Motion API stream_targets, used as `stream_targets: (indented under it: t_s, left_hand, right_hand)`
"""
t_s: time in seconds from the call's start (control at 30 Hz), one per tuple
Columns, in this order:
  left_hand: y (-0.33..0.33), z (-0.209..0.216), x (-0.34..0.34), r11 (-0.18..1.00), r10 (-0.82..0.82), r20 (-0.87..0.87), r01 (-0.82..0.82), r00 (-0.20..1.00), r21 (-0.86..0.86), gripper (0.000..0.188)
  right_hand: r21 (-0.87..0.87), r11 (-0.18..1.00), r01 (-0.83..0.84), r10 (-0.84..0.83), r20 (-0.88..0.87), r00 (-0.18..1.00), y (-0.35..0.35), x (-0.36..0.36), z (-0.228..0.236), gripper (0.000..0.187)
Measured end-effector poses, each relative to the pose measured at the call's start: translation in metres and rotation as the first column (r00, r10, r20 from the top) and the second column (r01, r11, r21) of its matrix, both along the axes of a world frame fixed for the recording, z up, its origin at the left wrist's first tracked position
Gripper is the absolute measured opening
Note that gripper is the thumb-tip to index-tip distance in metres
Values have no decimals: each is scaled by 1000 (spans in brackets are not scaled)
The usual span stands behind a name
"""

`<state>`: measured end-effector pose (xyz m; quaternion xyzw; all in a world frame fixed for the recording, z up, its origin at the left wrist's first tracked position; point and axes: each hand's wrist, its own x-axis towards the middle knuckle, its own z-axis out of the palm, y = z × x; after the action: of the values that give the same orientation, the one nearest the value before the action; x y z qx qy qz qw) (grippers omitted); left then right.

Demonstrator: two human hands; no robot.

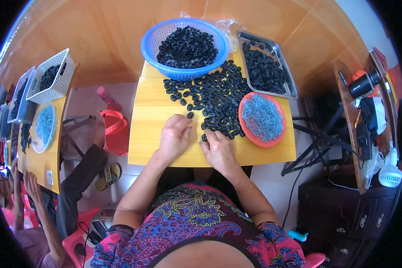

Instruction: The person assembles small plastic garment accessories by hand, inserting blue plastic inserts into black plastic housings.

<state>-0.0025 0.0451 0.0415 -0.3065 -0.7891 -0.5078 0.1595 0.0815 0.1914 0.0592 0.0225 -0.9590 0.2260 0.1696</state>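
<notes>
My left hand (175,137) rests over the yellow tabletop with its fingers curled in and the thumb near the fingertips. Whatever it may hold is hidden. To its right, my right hand (219,151) pinches a small black ring-like part (204,137) between thumb and fingers, at the near edge of a loose pile of black parts (219,96). One stray black part (190,115) lies just beyond my left fingertips. A red plate (269,144) heaped with tiny silvery-blue pieces (262,115) sits to the right of the pile.
Behind the pile stand a blue perforated basket (148,47) and a metal tray (291,89), both holding black parts. At the left, another person's hand (32,186) is by a second table with white baskets (60,85). A red bag (116,131) stands on the floor.
</notes>
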Motion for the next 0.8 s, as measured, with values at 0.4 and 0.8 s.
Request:
stream_targets:
  t_s: [0.4,0.8]
  left_hand:
    - [-3,-15,14,993,94,81,-99,992,58,13]
    - [30,-8,24,962,-3,-52,-11,999,-273,19]
  right_hand:
    - [115,993,15,-17,15,1000,-3,-19,-5,6]
    - [-815,571,98,40,147,988,37,7,5,9]
